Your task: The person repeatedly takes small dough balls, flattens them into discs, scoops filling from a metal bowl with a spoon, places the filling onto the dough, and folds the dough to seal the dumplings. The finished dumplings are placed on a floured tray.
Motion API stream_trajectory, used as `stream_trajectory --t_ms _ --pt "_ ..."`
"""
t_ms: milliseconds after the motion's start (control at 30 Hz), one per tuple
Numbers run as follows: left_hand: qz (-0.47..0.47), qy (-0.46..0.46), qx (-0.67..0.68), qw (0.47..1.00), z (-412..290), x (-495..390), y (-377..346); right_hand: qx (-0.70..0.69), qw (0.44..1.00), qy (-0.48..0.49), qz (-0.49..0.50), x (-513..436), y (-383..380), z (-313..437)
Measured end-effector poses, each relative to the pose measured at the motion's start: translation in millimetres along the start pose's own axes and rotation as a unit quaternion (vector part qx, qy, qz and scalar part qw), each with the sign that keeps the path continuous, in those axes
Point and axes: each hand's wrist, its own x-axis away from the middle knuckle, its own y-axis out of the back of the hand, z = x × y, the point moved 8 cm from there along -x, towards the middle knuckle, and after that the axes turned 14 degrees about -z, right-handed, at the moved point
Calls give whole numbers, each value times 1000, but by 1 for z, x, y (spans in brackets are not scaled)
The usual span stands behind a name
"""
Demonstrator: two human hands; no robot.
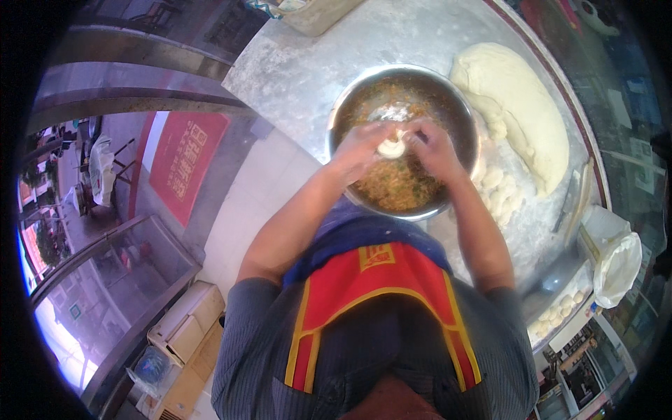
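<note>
A small piece of pale dough (391,148) is pinched between my two hands, over a large round metal bowl (336,118). My left hand (365,149) has it from the left side, my right hand (433,149) from the right, with the fingertips close together. Brownish filling with green bits (396,186) lies in the near part of the bowl, and more smears its inner wall. Right of the bowl, small dough pieces (496,191) lie in a cluster on the floured metal worktop (299,73). Beyond them rests a big slab of dough (517,100).
At the top stands a beige container (320,18). A thin stick (580,199) lies by the worktop's right edge, near an open white bag (619,268). Round dough pieces (559,310) sit at the lower right. A metal-framed glass panel (115,294) stands at the left.
</note>
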Motion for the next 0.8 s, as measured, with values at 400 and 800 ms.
stream_trajectory --t_ms 400,800 --pt "75 -13 -150 986 -2 7 -12 27 998 7 57 14 -3 13" --pt "97 99 85 987 2 33 -12 -81 983 -152 61 35 5 -2"
